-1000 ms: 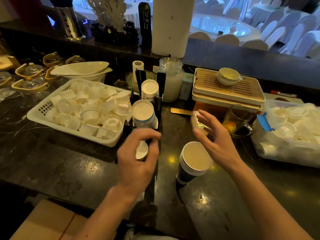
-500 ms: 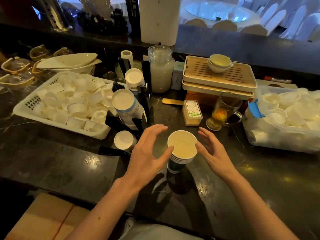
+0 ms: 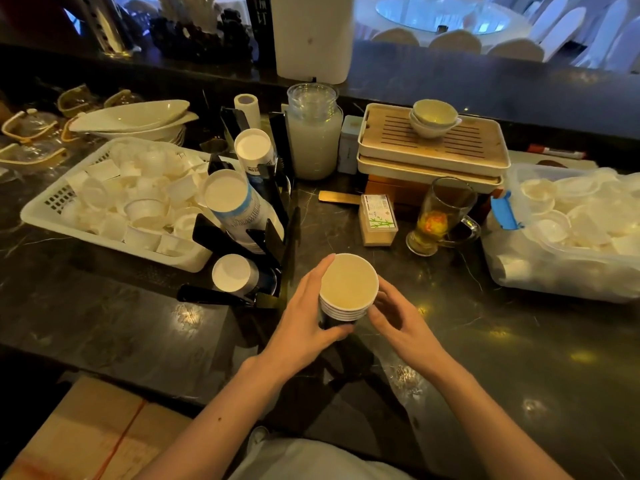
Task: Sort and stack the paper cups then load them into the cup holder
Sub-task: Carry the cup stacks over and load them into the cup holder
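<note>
Dark marble counter (image 3: 104, 327), dim light.
Beyond the raised ledge (image 3: 450, 74), a round table (image 3: 443, 19) ringed by white-covered chairs (image 3: 516, 50) is seen.

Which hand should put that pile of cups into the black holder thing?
Probably the left. The left hand wraps the stack of cups from the side nearest the cup holder, which stands to the left. The right hand holds the stack's other side, so it would have to reach across.

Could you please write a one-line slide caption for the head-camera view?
Left hand and right hand hold a stack of paper cups at the counter, beside the partly loaded black cup holder.
</note>
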The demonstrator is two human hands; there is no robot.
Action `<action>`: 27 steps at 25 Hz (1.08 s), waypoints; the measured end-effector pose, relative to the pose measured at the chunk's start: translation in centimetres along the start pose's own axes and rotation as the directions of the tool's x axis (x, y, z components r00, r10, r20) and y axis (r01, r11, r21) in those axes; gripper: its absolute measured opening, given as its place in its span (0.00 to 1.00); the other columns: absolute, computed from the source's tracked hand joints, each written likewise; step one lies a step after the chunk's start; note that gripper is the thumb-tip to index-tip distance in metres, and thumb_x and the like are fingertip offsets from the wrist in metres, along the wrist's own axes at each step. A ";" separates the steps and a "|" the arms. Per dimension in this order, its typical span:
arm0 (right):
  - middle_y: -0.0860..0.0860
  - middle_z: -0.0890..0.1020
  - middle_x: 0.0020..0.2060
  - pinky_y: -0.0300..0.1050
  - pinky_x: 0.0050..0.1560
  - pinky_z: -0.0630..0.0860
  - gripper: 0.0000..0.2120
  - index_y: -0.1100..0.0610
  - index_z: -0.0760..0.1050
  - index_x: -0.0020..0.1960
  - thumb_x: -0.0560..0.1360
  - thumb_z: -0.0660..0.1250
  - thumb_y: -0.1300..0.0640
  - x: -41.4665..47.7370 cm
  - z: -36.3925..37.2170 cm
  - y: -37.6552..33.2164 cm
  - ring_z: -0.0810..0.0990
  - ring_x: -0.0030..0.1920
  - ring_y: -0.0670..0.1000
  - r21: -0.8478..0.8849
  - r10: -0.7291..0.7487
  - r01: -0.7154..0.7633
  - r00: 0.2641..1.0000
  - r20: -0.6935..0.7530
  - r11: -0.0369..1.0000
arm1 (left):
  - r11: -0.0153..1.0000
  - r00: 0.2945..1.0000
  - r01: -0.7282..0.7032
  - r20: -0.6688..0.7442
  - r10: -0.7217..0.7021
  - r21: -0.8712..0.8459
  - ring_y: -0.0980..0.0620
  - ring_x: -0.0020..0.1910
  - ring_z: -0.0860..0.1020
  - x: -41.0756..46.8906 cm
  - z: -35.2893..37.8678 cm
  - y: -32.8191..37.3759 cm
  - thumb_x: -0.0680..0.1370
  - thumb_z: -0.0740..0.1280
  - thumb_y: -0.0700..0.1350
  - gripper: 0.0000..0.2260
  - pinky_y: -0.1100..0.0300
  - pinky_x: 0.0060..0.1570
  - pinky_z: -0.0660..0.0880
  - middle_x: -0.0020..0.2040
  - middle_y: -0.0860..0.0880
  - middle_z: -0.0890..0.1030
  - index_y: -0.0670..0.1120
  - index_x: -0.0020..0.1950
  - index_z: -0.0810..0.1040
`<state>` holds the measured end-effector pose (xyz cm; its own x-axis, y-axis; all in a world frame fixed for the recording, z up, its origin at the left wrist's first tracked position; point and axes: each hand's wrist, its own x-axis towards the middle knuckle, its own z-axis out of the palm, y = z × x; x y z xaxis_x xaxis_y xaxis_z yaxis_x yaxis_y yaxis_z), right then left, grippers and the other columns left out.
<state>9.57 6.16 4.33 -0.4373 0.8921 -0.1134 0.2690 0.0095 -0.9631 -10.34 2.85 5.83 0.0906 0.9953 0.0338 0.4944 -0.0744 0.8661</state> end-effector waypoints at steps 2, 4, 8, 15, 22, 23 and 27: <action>0.42 0.72 0.70 0.43 0.69 0.71 0.31 0.46 0.59 0.77 0.78 0.67 0.48 -0.1 0.4 0.6 0.70 0.70 0.41 -0.005 -0.023 0.023 1.000 -0.007 1.000 | 0.999 1.000 0.020 0.009 -0.019 -0.027 0.59 0.75 0.62 0.0 0.1 -0.2 0.68 0.80 0.46 0.49 0.53 0.74 0.63 0.75 0.59 0.64 0.65 0.76 0.50; 0.42 0.72 0.70 0.46 0.69 0.72 0.31 0.47 0.60 0.77 0.77 0.68 0.51 -0.1 0.5 0.6 0.71 0.70 0.42 -0.016 -0.046 0.046 0.999 -0.021 0.999 | 0.999 0.999 0.034 0.007 -0.034 -0.041 0.57 0.75 0.62 0.0 -0.1 -0.1 0.68 0.79 0.44 0.50 0.47 0.73 0.65 0.75 0.58 0.64 0.67 0.76 0.49; 0.42 0.75 0.68 0.48 0.66 0.74 0.30 0.45 0.62 0.76 0.77 0.68 0.49 0.0 0.2 -1.3 0.73 0.68 0.43 -0.040 -0.123 0.120 0.989 -0.080 0.992 | 0.998 0.999 -0.018 -0.042 0.015 -0.064 0.63 0.73 0.62 -0.1 -0.9 1.2 0.68 0.79 0.45 0.50 0.52 0.74 0.63 0.71 0.66 0.64 0.69 0.75 0.49; 0.33 0.76 0.62 0.34 0.59 0.74 0.28 0.42 0.63 0.72 0.74 0.64 0.37 -0.1 -0.3 -8.5 0.75 0.64 0.41 -0.071 -0.313 0.305 0.937 -0.153 0.950 | 0.970 0.969 -0.209 -0.158 0.189 -0.126 0.66 0.73 0.63 -1.5 -4.8 6.2 0.73 0.74 0.48 0.46 0.62 0.72 0.63 0.70 0.75 0.62 0.72 0.74 0.43; 0.40 0.74 0.63 0.33 0.53 0.76 0.30 0.52 0.62 0.75 0.77 0.59 0.40 1.3 2.7 -12.6 0.74 0.64 0.39 -0.074 -0.394 0.388 0.911 -0.120 0.919 | 0.954 0.947 -0.293 -0.158 0.280 -0.065 0.49 0.76 0.63 -3.4 -10.6 5.5 0.82 0.60 0.44 0.29 0.45 0.69 0.70 0.79 0.53 0.58 0.56 0.80 0.50; 0.42 0.74 0.63 0.35 0.50 0.78 0.28 0.52 0.62 0.75 0.78 0.58 0.43 1.5 3.4 -13.0 0.75 0.63 0.40 -0.046 -0.385 0.382 0.917 -0.105 0.923 | 0.953 0.946 -0.294 -0.160 0.280 -0.069 0.49 0.75 0.65 -3.7 -11.2 5.0 0.82 0.59 0.45 0.29 0.47 0.67 0.71 0.79 0.54 0.58 0.54 0.80 0.50; 0.48 0.75 0.63 0.37 0.39 0.80 0.25 0.48 0.61 0.75 0.78 0.57 0.48 2.2 6.4 -14.3 0.81 0.57 0.45 0.046 -0.344 0.348 0.936 -0.071 0.936 | 0.963 0.954 -0.250 -0.195 0.226 -0.103 0.53 0.71 0.69 -5.6 -12.3 3.7 0.81 0.60 0.52 0.29 0.61 0.60 0.74 0.79 0.55 0.58 0.57 0.79 0.51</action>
<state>-0.73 5.12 16.30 -0.4406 0.8642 0.2429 0.0605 0.2986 -0.9525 -19.68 -2.25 14.98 0.0298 0.9450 0.3256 0.3639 -0.3136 0.8770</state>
